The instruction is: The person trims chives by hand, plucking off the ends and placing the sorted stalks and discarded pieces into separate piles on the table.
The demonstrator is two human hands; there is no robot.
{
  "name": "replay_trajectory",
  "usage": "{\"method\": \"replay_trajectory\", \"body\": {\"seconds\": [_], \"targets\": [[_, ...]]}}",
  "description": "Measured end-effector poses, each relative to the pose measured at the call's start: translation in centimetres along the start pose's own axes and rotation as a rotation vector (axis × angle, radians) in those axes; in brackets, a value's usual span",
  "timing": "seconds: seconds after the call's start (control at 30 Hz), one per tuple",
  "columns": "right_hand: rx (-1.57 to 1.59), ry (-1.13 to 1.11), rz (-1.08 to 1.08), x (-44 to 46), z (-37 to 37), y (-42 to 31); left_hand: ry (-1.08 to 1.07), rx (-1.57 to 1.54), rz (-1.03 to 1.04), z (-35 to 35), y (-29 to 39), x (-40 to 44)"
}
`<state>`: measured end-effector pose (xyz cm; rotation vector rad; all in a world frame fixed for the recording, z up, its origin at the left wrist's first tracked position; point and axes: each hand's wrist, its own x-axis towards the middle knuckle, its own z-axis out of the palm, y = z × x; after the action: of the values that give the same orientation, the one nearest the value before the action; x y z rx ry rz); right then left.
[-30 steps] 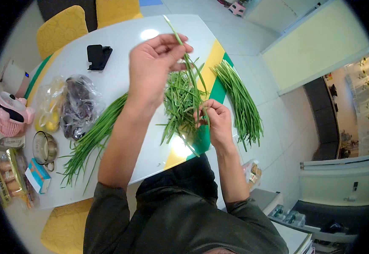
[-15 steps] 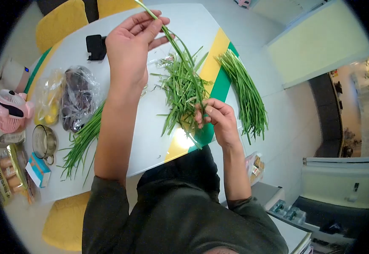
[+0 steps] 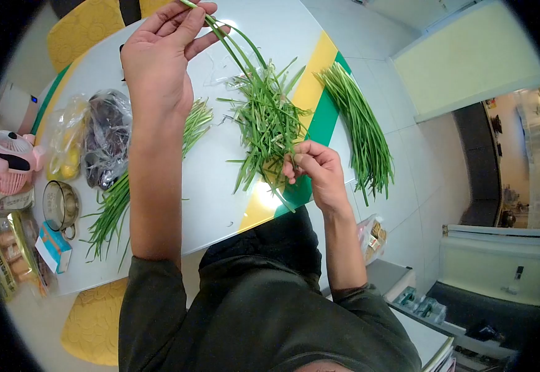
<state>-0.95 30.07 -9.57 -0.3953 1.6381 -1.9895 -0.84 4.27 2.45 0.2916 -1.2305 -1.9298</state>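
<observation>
My left hand (image 3: 174, 34) is raised over the far side of the table, its thumb and fingers closed on a few long garlic chives (image 3: 223, 43). Their leaves trail down toward a loose, tangled heap of chive pieces (image 3: 264, 118) on the tabletop. At the heap's near right edge my right hand (image 3: 316, 173) has thumb and forefinger pinched together; what lies between them is hidden. A neat bunch of chives (image 3: 360, 130) rests to the right. Another bunch of chives (image 3: 112, 214) lies on the left, partly behind my left forearm.
Left on the white table (image 3: 214, 204) are a bag of yellow produce (image 3: 65, 146), a bag of dark produce (image 3: 107, 139), a glass cup (image 3: 60, 208), a blue-and-white box (image 3: 54, 248), a pink fan (image 3: 13, 161) and packaged food (image 3: 16, 254). Yellow chairs (image 3: 84, 31) stand around.
My left hand has moved up and to the left, pulling the chives away from my right hand. The right hand stays almost in place.
</observation>
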Motion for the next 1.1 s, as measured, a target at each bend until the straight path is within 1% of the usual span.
{"method": "replay_trajectory", "body": {"seconds": [0.1,0.2,0.3,0.4,0.5,0.6,0.7,0.8,0.9,1.0,1.1], "targets": [[0.018,-0.009,-0.016,0.1,0.0,0.4,0.025,0.014,-0.052,0.8,0.7,-0.6],[0.091,0.046,0.021,0.3,0.5,0.5,0.038,-0.007,-0.082,1.2,0.9,-0.9],[0.04,0.012,0.04,0.3,0.2,1.2,0.041,-0.033,-0.072,1.1,0.8,-0.8],[0.036,0.0,0.07,0.3,0.0,1.9,0.07,-0.008,0.042,0.3,0.7,-0.1],[0.045,0.03,0.144,-0.2,1.2,0.5,0.048,-0.035,0.041,-0.1,0.8,0.0],[0.145,0.015,0.116,-0.2,1.6,0.1,0.011,-0.077,0.041,-0.3,0.1,0.3],[0.234,-0.096,0.069,-0.2,1.0,0.0,-0.01,-0.067,0.017,-0.8,0.2,0.6],[0.203,-0.116,0.067,-0.3,0.7,0.3,0.024,-0.043,0.087,0.0,0.8,-0.3],[0.128,-0.072,0.046,-0.4,0.5,1.1,0.038,-0.062,0.08,-0.5,0.3,0.5],[0.194,-0.008,0.049,-0.4,0.9,1.1,0.087,-0.006,0.043,0.0,1.0,0.1],[0.14,-0.04,0.0,-0.2,0.5,1.6,-0.096,-0.093,0.115,-2.7,-1.0,2.1]]}}
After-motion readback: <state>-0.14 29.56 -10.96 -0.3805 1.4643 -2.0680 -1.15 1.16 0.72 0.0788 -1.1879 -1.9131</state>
